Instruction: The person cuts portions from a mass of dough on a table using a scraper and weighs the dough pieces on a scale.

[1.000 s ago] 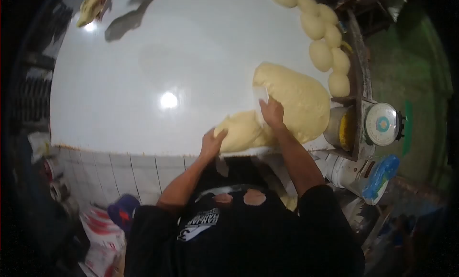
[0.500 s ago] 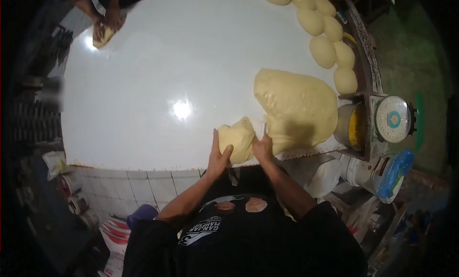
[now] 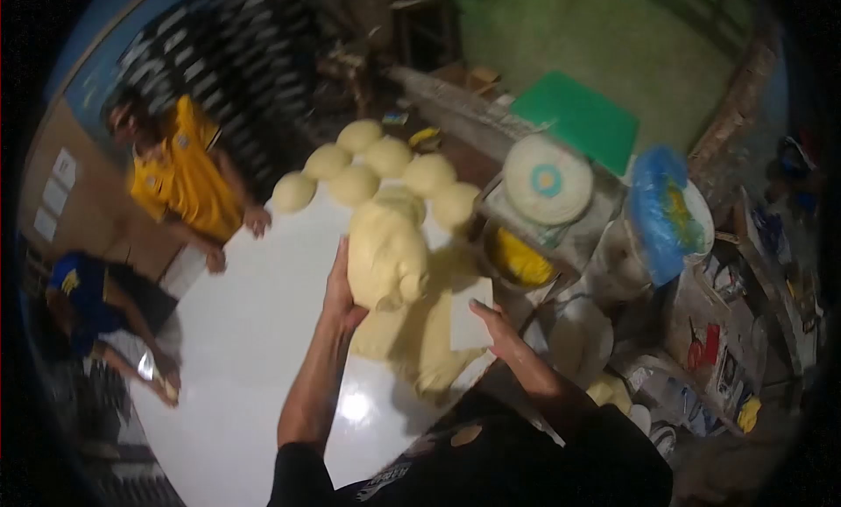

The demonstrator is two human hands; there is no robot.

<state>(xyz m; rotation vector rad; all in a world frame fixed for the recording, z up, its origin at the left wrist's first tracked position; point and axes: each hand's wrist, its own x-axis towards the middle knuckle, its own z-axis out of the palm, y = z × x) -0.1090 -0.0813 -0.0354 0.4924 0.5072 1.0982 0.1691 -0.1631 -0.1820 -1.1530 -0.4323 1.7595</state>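
Note:
My left hand (image 3: pixel 340 290) grips a big lump of pale yellow dough (image 3: pixel 381 249), lifted above the table. In my right hand (image 3: pixel 498 327) is a flat white dough scraper (image 3: pixel 469 314), pinched between thumb and fingers. Below both hands spreads the large dough mass (image 3: pixel 385 339) on the white tabletop, partly hidden by the lifted lump. Behind the lump, several rounded dough balls (image 3: pixel 353 185) sit grouped along the far edge.
A dial scale (image 3: pixel 547 180) stands to the right, beside a container of yellow stuff (image 3: pixel 519 257) and a bucket with blue plastic (image 3: pixel 659 218). Across the white table (image 3: pixel 254 332) are a person in a yellow shirt (image 3: pixel 188 174) and another in dark blue (image 3: pixel 83 301).
The dough lump has come up off the table in my left hand, apart from the large mass. My right hand still holds the scraper. My view has turned right toward the scale.

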